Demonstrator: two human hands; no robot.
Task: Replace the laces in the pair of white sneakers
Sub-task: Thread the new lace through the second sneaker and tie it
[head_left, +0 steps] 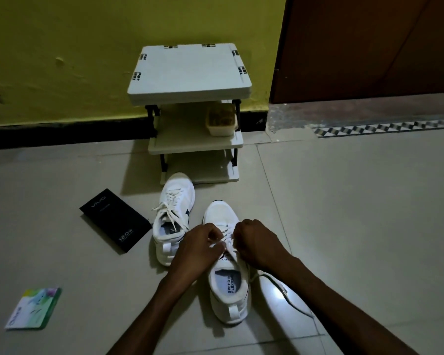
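Two white sneakers stand on the tiled floor. The nearer sneaker points away from me, its insole showing. My left hand and my right hand sit over its tongue, each with fingers curled round a part of its white lace. One loose end of that lace trails on the floor to the right. The farther sneaker stands to the left, its lace threaded and its ends hanging loose.
A black phone box lies left of the sneakers. A green and white packet lies at the near left. A small white shelf rack with a tub stands against the yellow wall. A brown door is at the right.
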